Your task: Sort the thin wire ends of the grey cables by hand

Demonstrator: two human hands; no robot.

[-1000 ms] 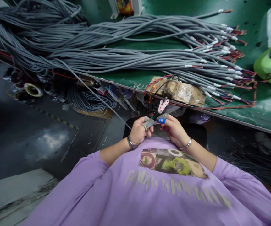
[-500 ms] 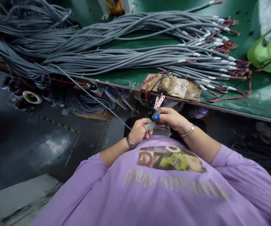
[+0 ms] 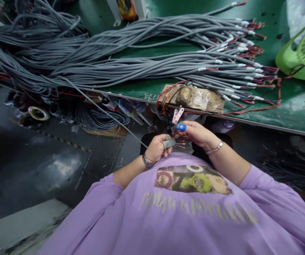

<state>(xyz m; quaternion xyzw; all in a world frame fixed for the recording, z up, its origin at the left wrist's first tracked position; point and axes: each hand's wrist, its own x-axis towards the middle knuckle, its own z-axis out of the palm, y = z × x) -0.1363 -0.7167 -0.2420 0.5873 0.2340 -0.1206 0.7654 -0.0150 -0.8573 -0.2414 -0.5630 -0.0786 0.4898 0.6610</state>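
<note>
I judge fine wire handling under way, calling for 2 steady pinches: left hand (image 3: 155, 150) gripping the grey cable (image 3: 115, 119) beside the surface (image 3: 264, 118), right hand (image 3: 199, 135) apparently pinching its thin wires (image 3: 180, 143).

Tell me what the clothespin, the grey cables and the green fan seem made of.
Clothespin: likely plastic, smooth and pale pink. Grey cables: probably rubbery or plastic sheathing, satin; they bend in smooth curves. Green fan: apparently moulded plastic, with an evenly coloured shell and slatted grille.
</note>
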